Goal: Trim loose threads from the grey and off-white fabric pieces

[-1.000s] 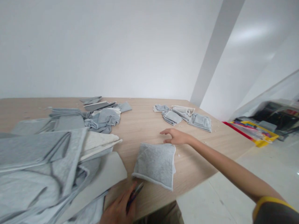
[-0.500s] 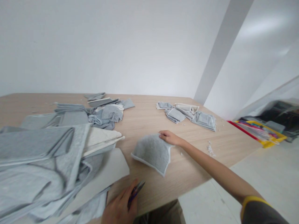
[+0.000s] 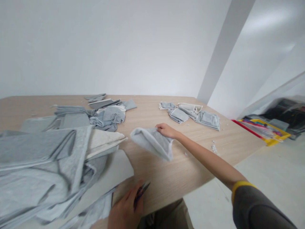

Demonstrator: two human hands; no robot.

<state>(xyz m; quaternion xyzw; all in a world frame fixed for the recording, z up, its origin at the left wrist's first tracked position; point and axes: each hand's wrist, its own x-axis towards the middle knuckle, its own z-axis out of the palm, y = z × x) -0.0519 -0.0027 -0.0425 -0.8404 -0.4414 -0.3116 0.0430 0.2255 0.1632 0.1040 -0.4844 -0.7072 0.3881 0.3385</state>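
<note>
My right hand [image 3: 165,130] pinches the upper edge of a grey fabric piece [image 3: 153,141] with a pale border, which hangs folded over the middle of the wooden table [image 3: 166,184]. At the near edge, my left hand [image 3: 127,206] is closed around small thread snips [image 3: 140,194], their pointed blades sticking out to the upper right. A large heap of grey cut fabric [image 3: 47,171] lies left of both hands, with cream fabric [image 3: 106,141] on its right side.
Folded grey pieces [image 3: 205,119] sit at the back right of the table. Crumpled grey cloth [image 3: 108,116] lies at the back left. White scraps [image 3: 214,147] are scattered near the right edge. Beyond that edge, a yellow tray [image 3: 277,136] holds colourful items. A white wall [image 3: 143,47] rises behind.
My right hand has lifted the fabric piece up and slightly away from me, and its lower edge has folded upward. My left hand has barely moved, still holding the snips.
</note>
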